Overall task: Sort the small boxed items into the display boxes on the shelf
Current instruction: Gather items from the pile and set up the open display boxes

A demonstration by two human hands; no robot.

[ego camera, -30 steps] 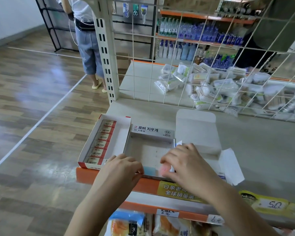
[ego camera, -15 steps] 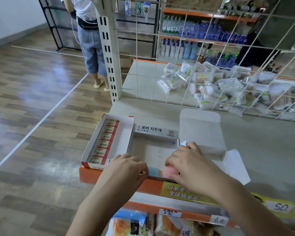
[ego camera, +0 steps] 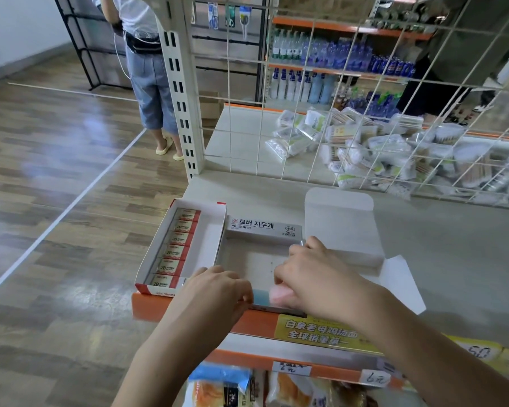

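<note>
A: Checking labels first. Left display box (ego camera: 221, 224), white with a red edge, sits at the front left corner of the shelf (ego camera: 453, 259). It holds one column of red-and-white boxed erasers (ego camera: 175, 251), each printed "2B". Smaller print unreadable.

B: And the grey one?

A: Grey display box (ego camera: 263, 230) touches the red one's right side. Back wall reads "로버 지우개", then "48", a circled mark, "36". Its lid flap (ego camera: 338, 218) is folded open behind it to the right. Floor of the box is mostly bare.

B: Hands?

A: Both at its front edge. Right hand (ego camera: 321, 277) has fingers curled round a pink item (ego camera: 281, 293) at the front wall, inside the box. A blue item (ego camera: 259, 296) lies just left of the pink one, touching it. Left hand (ego camera: 218, 289) has fingers curled at the front left corner next to the blue one; can't tell if it grips anything, the fingertips are hidden.

B: Shelf edge writing?

A: Yellow strip (ego camera: 321, 333) on the orange rail: "白象老母鸡汤面 全球销量第一". Handwritten tags: "50" on the right, "6元" on the lower rail. A third tag is blurred.

B: Beyond?

A: Wire grid (ego camera: 306, 113), behind it a heap of cotton swab packs (ego camera: 365, 148) and bottled water on far shelves. A person (ego camera: 147, 69) stands in the aisle, upper left.
</note>
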